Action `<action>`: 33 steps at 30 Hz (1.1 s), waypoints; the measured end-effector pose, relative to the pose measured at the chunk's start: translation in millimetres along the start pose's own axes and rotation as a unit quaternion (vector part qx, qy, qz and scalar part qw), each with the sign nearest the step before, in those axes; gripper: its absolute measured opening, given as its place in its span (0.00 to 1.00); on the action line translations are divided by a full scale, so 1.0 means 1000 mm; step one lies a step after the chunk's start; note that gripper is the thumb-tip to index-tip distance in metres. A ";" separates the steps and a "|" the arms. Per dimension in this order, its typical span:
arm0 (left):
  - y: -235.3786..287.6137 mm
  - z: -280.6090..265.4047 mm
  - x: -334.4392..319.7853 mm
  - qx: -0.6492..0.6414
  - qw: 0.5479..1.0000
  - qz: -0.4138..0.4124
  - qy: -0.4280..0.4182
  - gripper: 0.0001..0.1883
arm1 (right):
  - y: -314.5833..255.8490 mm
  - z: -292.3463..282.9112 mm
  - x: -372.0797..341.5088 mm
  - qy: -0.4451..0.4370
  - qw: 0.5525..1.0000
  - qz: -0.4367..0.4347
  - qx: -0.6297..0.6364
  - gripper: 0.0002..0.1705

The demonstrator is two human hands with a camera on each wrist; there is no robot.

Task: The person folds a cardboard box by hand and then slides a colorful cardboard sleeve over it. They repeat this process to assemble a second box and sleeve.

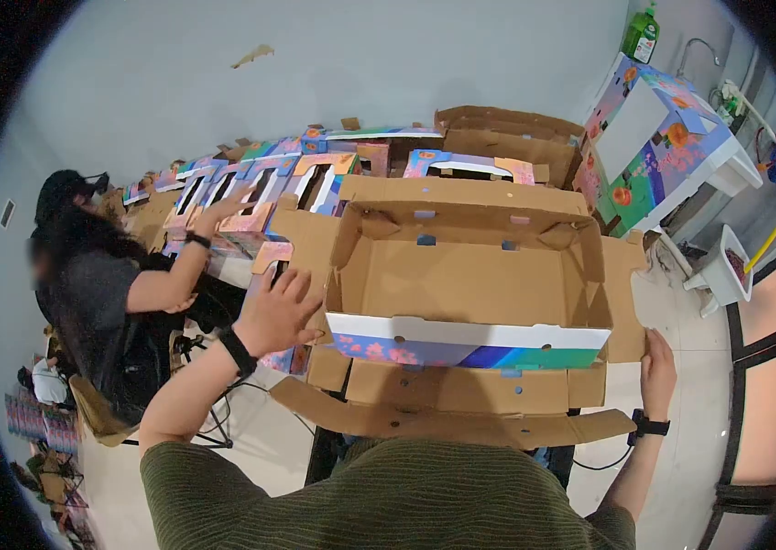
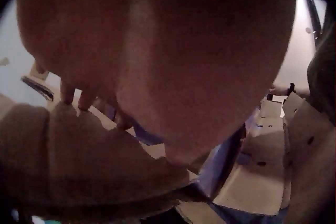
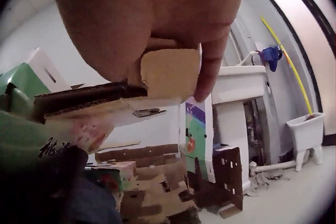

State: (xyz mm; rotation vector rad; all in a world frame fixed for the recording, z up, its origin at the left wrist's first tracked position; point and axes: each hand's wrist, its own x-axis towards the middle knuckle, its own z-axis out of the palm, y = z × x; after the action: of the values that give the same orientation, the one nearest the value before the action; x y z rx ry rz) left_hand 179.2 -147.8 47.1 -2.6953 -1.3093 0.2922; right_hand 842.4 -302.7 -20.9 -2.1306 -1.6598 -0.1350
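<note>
The open brown cardboard box with a printed blue-green front [image 1: 461,353] sits mid-frame between both hands. At its left, the left hand [image 1: 276,314] spreads its fingers beside the brown side flap [image 1: 304,234]; at its right, the right hand [image 1: 658,376] pinches the opposite brown flap [image 1: 624,307]. Colourful flower-printed boxes [image 1: 264,188] stand upper left.

Person's arms [image 1: 188,390] held forward, left elbow bent, hands well apart, left hand [image 1: 280,314] with fingers spread, right hand [image 1: 658,378] pinching, thumb opposite fingers
</note>
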 end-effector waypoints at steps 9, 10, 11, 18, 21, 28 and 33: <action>0.024 0.005 -0.002 0.009 0.999 -0.015 0.042 0.48 | -0.011 -0.029 0.007 0.082 0.991 -0.062 -0.084 0.23; 0.023 0.012 -0.003 -0.003 0.999 -0.017 0.047 0.48 | -0.011 -0.029 0.007 0.085 0.990 -0.058 -0.094 0.22; 0.021 0.018 -0.004 -0.015 0.998 -0.019 0.051 0.49 | -0.011 -0.028 0.008 0.088 0.989 -0.054 -0.103 0.22; 0.026 0.008 0.008 -0.281 0.948 -0.040 0.148 0.52 | -0.055 -0.057 0.016 0.074 0.981 -0.116 -0.136 0.25; 0.044 -0.037 0.014 -0.246 0.958 0.018 0.145 0.39 | -0.103 -0.080 0.023 0.050 0.975 -0.171 -0.132 0.28; 0.061 -0.079 -0.011 -0.156 0.980 0.103 0.071 0.13 | -0.154 -0.078 0.028 -0.110 0.948 -0.298 -0.003 0.25; 0.076 -0.077 -0.030 -0.098 0.987 0.123 0.034 0.10 | -0.151 -0.085 0.013 -0.130 0.940 -0.313 -0.048 0.17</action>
State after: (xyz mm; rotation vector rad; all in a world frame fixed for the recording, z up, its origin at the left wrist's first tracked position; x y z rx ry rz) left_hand 236.9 -220.7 110.5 -3.0061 -1.0357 0.0985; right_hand 718.9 -295.7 101.8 -1.6552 -2.4904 -0.1271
